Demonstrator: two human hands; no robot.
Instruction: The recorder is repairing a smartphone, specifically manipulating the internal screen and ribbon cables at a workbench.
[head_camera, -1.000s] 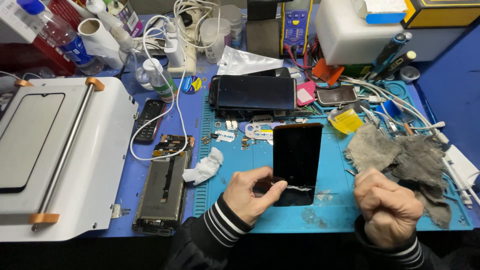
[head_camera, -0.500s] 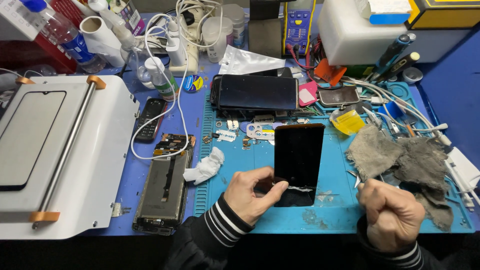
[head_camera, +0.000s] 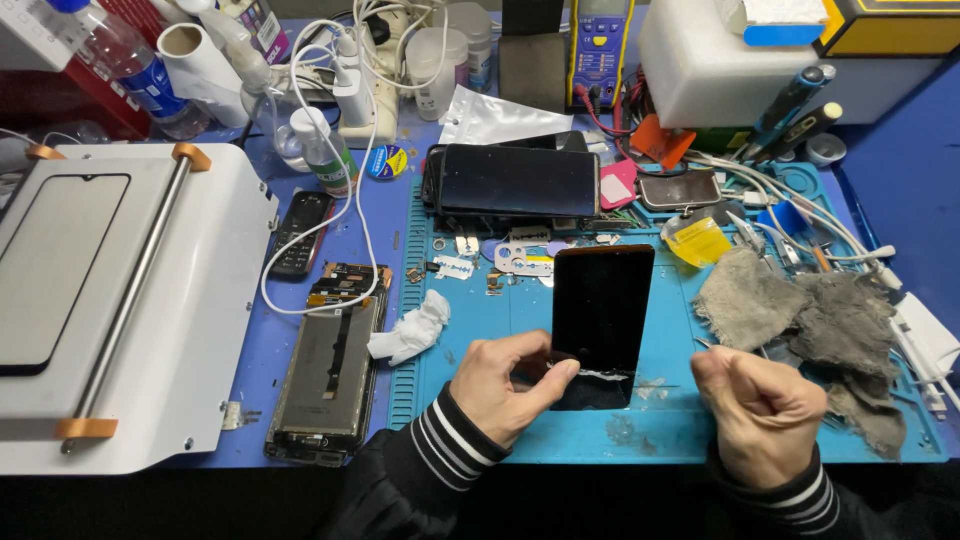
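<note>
Black and glossy, a phone screen panel (head_camera: 600, 318) lies flat on the blue silicone work mat (head_camera: 520, 420), its long side running away from the person, its near end edged with pale residue. The left hand (head_camera: 505, 385) rests on the near left corner of the panel, fingers curled around the edge and the thumb pressing down on the glass, so it grips the panel against the mat. The right hand (head_camera: 765, 410) hovers just to the right of the panel, apart from it, clenched into a loose fist; whether it pinches anything small between thumb and forefinger cannot be told. Both wrists wear black sleeves with white stripes. A crumpled white tissue (head_camera: 410, 330) lies near the left hand at the mat's left edge, and a grey, frayed cloth (head_camera: 810, 320) is spread on the mat beyond the right hand. Left of the mat, on the blue table, an opened phone frame (head_camera: 328, 375) lies face up with its inner parts showing, and a small black keypad phone (head_camera: 298, 232) lies farther back, with a white cable looping past it. At the far left stands a white laminating machine (head_camera: 200, 330) with a metal roller bar and a dark glass sheet on its bed. At the mat's far edge a stack of dark screens (head_camera: 515, 180) lies crosswise, with small metal parts and a razor blade scattered between it and the panel. A yellow multimeter (head_camera: 598, 50) stands upright at the back.
</note>
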